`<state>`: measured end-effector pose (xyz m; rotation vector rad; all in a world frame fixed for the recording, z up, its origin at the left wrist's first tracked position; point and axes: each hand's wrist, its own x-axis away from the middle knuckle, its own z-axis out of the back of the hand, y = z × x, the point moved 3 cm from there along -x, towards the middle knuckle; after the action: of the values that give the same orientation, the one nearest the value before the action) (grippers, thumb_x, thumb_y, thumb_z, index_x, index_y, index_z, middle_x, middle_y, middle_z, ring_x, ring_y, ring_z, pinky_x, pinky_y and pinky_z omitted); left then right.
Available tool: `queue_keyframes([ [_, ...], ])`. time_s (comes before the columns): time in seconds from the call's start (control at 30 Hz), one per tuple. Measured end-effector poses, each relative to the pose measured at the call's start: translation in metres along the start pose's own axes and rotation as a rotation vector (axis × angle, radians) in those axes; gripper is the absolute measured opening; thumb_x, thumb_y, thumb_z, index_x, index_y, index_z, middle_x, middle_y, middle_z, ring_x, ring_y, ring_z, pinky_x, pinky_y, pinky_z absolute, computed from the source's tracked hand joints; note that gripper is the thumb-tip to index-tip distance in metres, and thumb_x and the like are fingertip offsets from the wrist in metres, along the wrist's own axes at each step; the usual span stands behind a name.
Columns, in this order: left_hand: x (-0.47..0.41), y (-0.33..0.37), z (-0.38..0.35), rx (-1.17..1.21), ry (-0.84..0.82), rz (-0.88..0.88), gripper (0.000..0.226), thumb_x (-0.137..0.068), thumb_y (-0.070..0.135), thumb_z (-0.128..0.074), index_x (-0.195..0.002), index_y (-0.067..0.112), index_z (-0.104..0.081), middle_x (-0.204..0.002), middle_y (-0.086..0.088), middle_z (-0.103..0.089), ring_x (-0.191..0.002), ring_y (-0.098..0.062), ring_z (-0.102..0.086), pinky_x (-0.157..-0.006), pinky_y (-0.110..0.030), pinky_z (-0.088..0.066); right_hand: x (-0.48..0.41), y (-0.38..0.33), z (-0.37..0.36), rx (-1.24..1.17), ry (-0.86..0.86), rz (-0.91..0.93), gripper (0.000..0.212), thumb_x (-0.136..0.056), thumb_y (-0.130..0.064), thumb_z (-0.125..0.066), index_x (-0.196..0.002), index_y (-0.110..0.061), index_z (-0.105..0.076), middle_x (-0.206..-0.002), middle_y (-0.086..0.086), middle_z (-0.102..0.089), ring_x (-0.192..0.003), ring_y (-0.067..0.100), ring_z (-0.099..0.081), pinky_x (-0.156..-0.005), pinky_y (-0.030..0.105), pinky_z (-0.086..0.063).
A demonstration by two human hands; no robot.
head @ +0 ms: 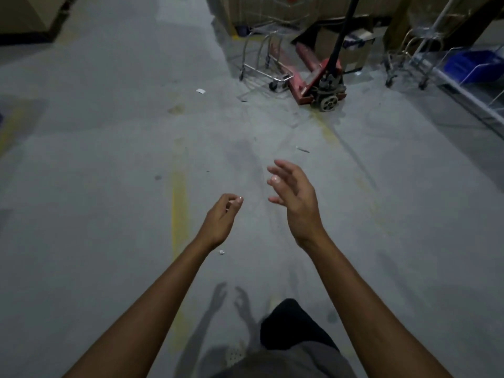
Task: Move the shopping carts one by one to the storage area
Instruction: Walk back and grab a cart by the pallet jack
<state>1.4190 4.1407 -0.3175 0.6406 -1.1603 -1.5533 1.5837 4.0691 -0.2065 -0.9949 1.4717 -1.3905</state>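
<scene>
A chrome shopping cart (263, 60) stands at the far side of the grey floor, against stacked boxes, its basket mostly cut off by the frame's top edge. A second cart (411, 54) stands further right beside a wire rack. Both of my arms reach forward over bare floor, well short of either cart. My left hand (222, 218) hangs with loosely curled fingers and holds nothing. My right hand (293, 196) is held a little higher, fingers spread and relaxed, also holding nothing.
A red pallet jack (317, 80) with a black handle lies between the two carts. Cardboard boxes (272, 9) line the back. A wire rack with a blue bin (473, 65) runs along the right. Yellow floor lines (180, 203) and small litter mark the concrete.
</scene>
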Motion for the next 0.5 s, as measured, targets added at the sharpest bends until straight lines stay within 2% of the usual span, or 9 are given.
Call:
queue_keyframes([
  [0.17, -0.113, -0.039, -0.003, -0.098, -0.082, 0.154, 0.041, -0.098, 0.058, -0.041, -0.117, 0.025, -0.054, -0.115, -0.006, -0.063, -0.106, -0.024, -0.06, -0.09, -0.037, -0.047, -0.108, -0.013, -0.004, 0.004, -0.022, 0.13, 0.048, -0.086, -0.05, -0.058, -0.13, -0.032, -0.054, -0.131, -0.007, -0.062, -0.117, 0.016, -0.062, -0.094, 0.051, -0.054],
  [0.27, -0.194, -0.039, -0.003, -0.132, -0.108, 0.201, 0.043, -0.098, 0.059, -0.042, -0.118, 0.022, -0.054, -0.116, -0.007, -0.062, -0.107, -0.025, -0.06, -0.091, -0.037, -0.046, -0.192, -0.001, 0.005, -0.001, -0.013, 0.152, 0.049, -0.086, -0.05, -0.057, -0.131, -0.03, -0.054, -0.132, -0.007, -0.062, -0.118, 0.017, -0.061, -0.094, 0.055, -0.053],
  [0.37, -0.276, -0.018, -0.001, -0.144, -0.116, 0.205, 0.046, -0.097, 0.061, -0.042, -0.119, 0.022, -0.054, -0.115, -0.009, -0.062, -0.107, -0.027, -0.06, -0.095, -0.041, -0.048, -0.282, 0.024, 0.013, 0.006, 0.017, 0.091, 0.045, -0.085, -0.051, -0.059, -0.127, -0.036, -0.055, -0.129, -0.009, -0.063, -0.116, 0.012, -0.062, -0.093, 0.058, -0.052],
  [0.5, -0.39, 0.052, 0.007, -0.17, -0.061, 0.091, 0.054, -0.092, 0.069, -0.041, -0.12, 0.024, -0.054, -0.109, -0.004, -0.064, -0.103, -0.022, -0.062, -0.085, -0.034, -0.048, -0.396, 0.066, 0.022, 0.058, 0.043, -0.027, 0.049, -0.08, -0.056, -0.061, -0.124, -0.036, -0.057, -0.124, -0.011, -0.064, -0.109, 0.008, -0.063, -0.093, 0.055, -0.053],
])
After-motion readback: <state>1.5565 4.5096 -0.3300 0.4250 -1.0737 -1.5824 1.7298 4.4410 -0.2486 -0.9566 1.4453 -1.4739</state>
